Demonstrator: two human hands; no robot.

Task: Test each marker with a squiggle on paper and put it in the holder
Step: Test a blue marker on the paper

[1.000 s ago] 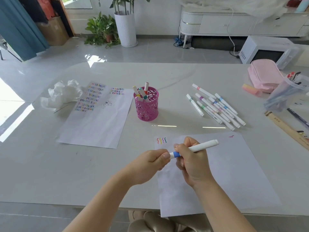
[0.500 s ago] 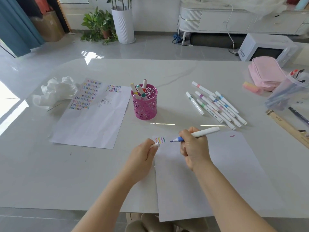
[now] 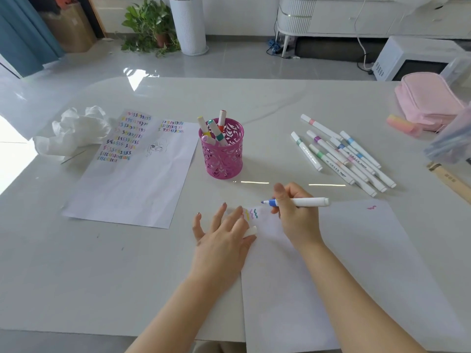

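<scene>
The right side is hard to see. A clear box [image 3: 449, 140] there is blurry and cut off by the edge, and what is in it cannot be made out. A pink case [image 3: 428, 100] and a wood ruler [image 3: 451, 179] are cut off too. The near end of the paper [image 3: 356, 263] runs out of the bottom of the view. Most of the white cap [image 3: 251, 231] is hidden by the left hand [image 3: 224, 235]; only its end pokes out by the thumb.

The left hand lies flat, with its fingers straight and spread wide. It rests on the table [image 3: 127, 276] and on the near left corner of the paper, and its thumb pins the cap against the hand.

The right hand [image 3: 297, 217] grips the marker [image 3: 303, 202] like a pen, with its fingers curled round the blue end. The marker lies almost level, with its blue tip pointing left, just above the squiggles [image 3: 251, 214] at the top left of the paper. Whether the tip touches the paper cannot be told.

The pink holder [image 3: 221, 154] stands on the table past the hands, with a few markers sticking up in it. More markers [image 3: 341, 154] lie in a loose pile to its right. A second sheet [image 3: 135, 174] full of squiggles lies to its left, beside a crumpled tissue [image 3: 74, 131].
</scene>
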